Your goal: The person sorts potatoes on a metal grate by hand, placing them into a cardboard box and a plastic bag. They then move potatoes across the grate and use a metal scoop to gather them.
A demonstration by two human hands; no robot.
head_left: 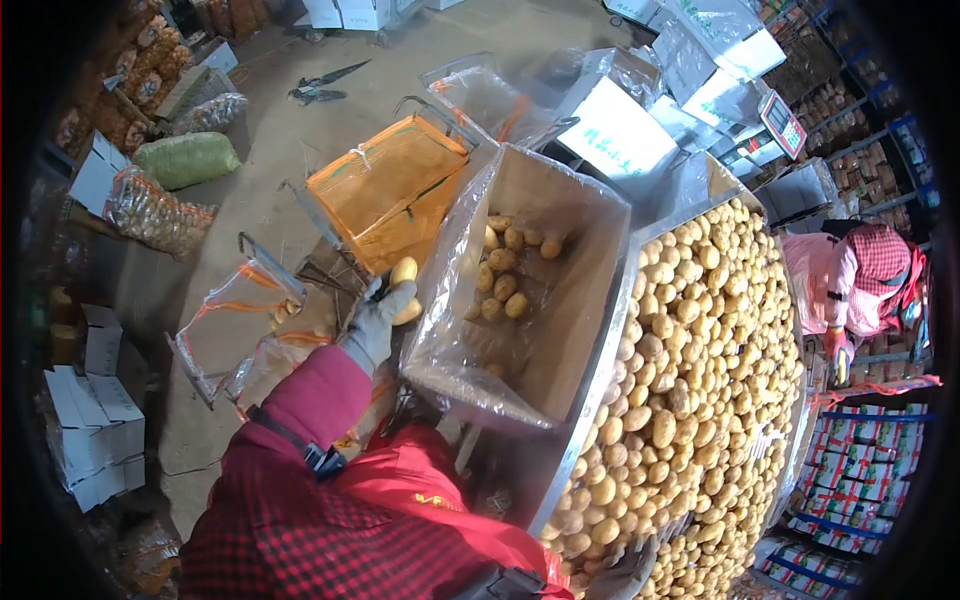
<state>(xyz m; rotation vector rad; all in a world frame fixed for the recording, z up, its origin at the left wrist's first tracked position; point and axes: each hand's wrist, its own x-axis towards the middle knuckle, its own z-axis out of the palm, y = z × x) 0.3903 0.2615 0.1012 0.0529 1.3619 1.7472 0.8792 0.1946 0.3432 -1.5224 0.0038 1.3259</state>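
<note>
My left hand, in a grey glove, grips two potatoes just left of a plastic-lined cardboard box. Several potatoes lie at the bottom of that box. To its left, an orange mesh bag hangs spread on a metal frame. My right hand, also gloved, rests at the near edge of a big heap of potatoes; its fingers are partly hidden among them.
A metal edge runs between box and heap. White cartons and a scale display stand beyond. Another wire frame is at left, near a green sack. A co-worker is at the heap's right side.
</note>
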